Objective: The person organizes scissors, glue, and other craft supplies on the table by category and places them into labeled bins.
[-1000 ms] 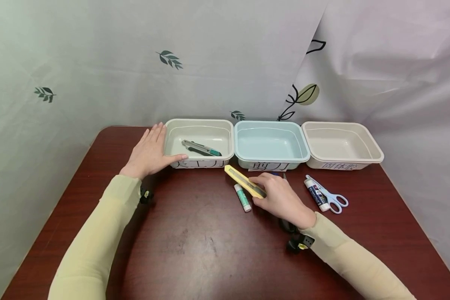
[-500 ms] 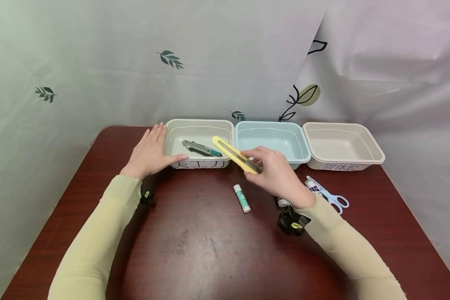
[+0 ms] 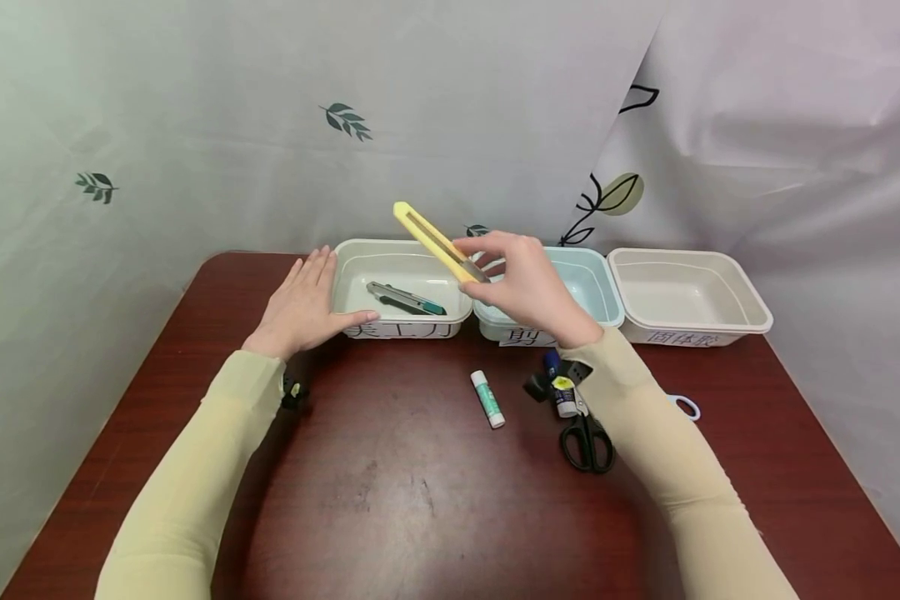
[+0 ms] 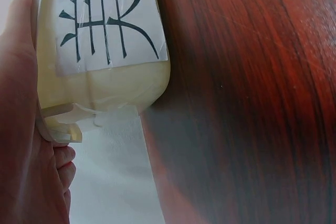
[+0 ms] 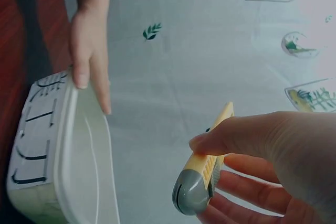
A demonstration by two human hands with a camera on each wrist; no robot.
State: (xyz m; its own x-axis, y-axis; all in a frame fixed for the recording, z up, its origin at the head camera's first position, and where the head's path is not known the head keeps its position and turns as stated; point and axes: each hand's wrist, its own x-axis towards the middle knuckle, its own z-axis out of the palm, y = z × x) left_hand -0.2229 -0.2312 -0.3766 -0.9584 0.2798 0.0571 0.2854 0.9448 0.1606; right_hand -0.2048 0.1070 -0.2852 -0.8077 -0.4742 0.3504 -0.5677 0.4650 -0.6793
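In the head view my right hand (image 3: pixel 521 279) pinches a yellow utility knife (image 3: pixel 433 239) by its grey end, raised over the gap between the left and middle bins. The right wrist view shows the knife (image 5: pixel 202 177) between thumb and fingers. My left hand (image 3: pixel 300 304) rests with straight fingers along the left end of the beige bin (image 3: pixel 401 247), its thumb at the front rim. Inside that bin lie a grey-and-teal utility knife (image 3: pixel 408 300) and a dark one under it. A paper label (image 4: pixel 110 30) with handwritten characters is on the bin's front.
A light blue bin (image 3: pixel 592 287) and another beige bin (image 3: pixel 690 292) continue the row to the right. On the brown table (image 3: pixel 390 483) lie a green-and-white glue stick (image 3: pixel 487 398), a blue-capped glue stick (image 3: pixel 565 398), black-handled scissors (image 3: pixel 587 446) and light blue scissors (image 3: pixel 686 407), partly behind the sleeve.
My right hand has lifted the yellow utility knife from low in front of the bins, up and to the left. My left hand has stayed at the left bin.
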